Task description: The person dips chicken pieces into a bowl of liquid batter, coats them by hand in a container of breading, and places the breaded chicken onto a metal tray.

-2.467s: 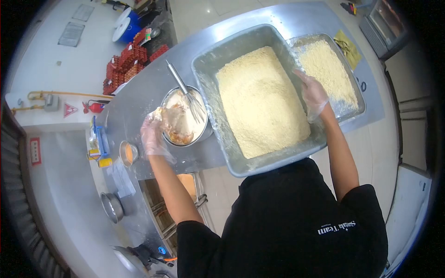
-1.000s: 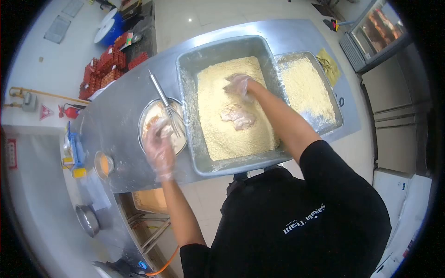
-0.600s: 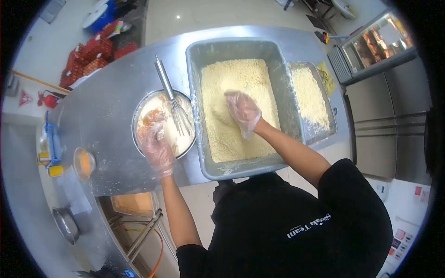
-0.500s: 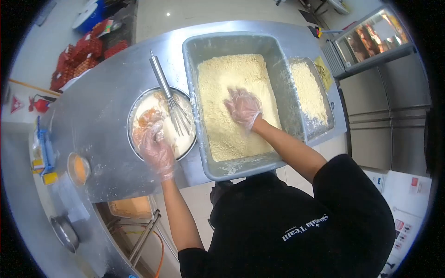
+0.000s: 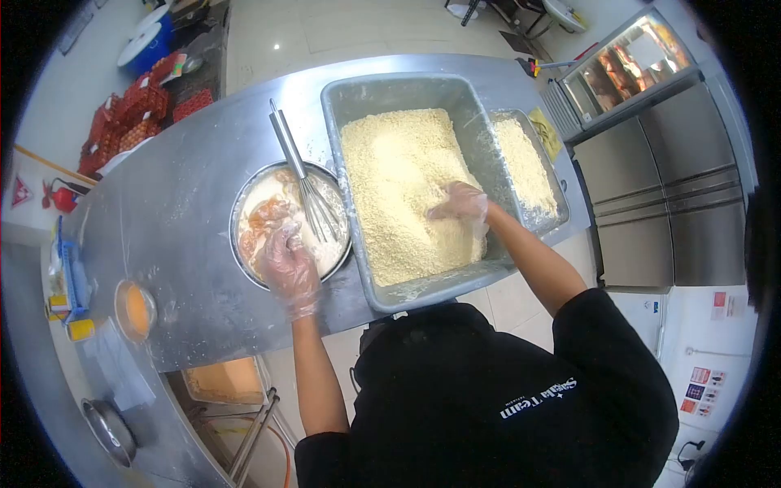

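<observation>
My left hand [image 5: 291, 272], in a clear plastic glove, is over the near side of a metal bowl [image 5: 235, 236]. Its fingers are bent down at the orange, batter-coated pieces [image 5: 268, 213] lying in pale batter; whether one is gripped is hidden. A wire whisk [image 5: 303, 169] leans in the same bowl, handle past the far rim. Inside a grey plastic tub [image 5: 336, 122], my gloved right hand [image 5: 462, 203] touches the pale yellow crumbs [image 5: 399, 179] near the right wall. That hand is turned on its side, fingers stretched leftward, partly among the crumbs.
A tray [image 5: 561, 195] of crumbs stands right of the tub, beside a yellow cloth [image 5: 545, 134]. On the left are a small bowl of orange powder [image 5: 137, 309] and a blue basket [image 5: 73, 276]. Everything rests on a steel table [image 5: 187, 220].
My right hand has moved right and slightly nearer from the middle of the crumbs, turning from palm-down to its side. Crumbs are heaped differently. My left hand remains at the bowl.
</observation>
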The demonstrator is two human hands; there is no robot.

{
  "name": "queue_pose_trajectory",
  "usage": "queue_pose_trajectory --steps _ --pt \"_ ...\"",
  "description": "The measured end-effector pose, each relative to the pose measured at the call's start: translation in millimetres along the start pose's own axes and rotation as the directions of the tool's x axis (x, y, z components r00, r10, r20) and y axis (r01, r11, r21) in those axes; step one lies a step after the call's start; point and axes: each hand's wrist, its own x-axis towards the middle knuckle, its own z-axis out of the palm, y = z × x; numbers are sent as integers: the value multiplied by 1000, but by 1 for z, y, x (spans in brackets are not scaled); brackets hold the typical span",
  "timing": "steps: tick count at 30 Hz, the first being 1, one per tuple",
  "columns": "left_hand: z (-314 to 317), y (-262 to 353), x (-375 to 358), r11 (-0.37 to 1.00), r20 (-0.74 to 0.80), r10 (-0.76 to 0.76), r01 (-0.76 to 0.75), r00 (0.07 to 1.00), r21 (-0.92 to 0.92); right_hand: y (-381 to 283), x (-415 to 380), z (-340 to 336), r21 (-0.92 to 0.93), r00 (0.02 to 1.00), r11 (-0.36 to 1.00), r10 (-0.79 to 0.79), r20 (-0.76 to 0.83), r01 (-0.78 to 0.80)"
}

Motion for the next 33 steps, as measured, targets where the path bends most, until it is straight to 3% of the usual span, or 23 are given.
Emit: queue_pose_trajectory --steps 2,5,8,11,13,14,16,17,23,26,27,29,32,33 --pt "-1 -2 -2 1000 22 -1 0 1000 29 11 -9 5 305 988 952 12 -157 37" --pt "-2 0 -1 999 35 0 -2 999 50 10 -19 2 566 972 801 -79 -222 194" --pt "1 0 -2 1000 20 -8 8 1000 4 -15 -48 2 275 910 958 41 -412 81" --pt "3 -7 -5 1000 5 -23 23 1000 -12 7 -24 8 234 956 967 -23 -293 95" --pt "3 -8 -5 999 7 -44 44 999 -30 -37 -17 -3 82 982 995 63 -178 -49" --pt "3 -5 -4 999 4 -52 52 999 -13 -47 0 9 79 999 996 45 -16 -44" --pt "0 4 -2 997 1 -71 71 997 15 -43 32 70 -153 958 973 -203 -204 173" --pt "2 6 -2 995 -12 -95 95 995 17 -34 35 105 -428 753 859 -474 -457 280" --pt "4 8 2 991 -40 -112 115 993 63 -45 34 91 -441 862 863 -404 -305 247" --pt "2 15 0 991 -24 -109 111 994 76 -46 31 74 -248 881 920 -370 -294 303" --pt "2 16 -1 991 -28 -111 113 993 75 -49 30 51 -166 957 957 -260 -125 238" --pt "1 16 -1 990 -35 -129 131 991 58 -47 22 -4 -50 968 996 -61 244 76" --pt "6 8 -2 993 -29 -118 118 993 -1 -9 13 -5 -54 978 983 -165 127 173" --pt "9 3 -2 996 -52 -85 84 995 -19 -8 9 -11 49 977 977 -209 37 207"
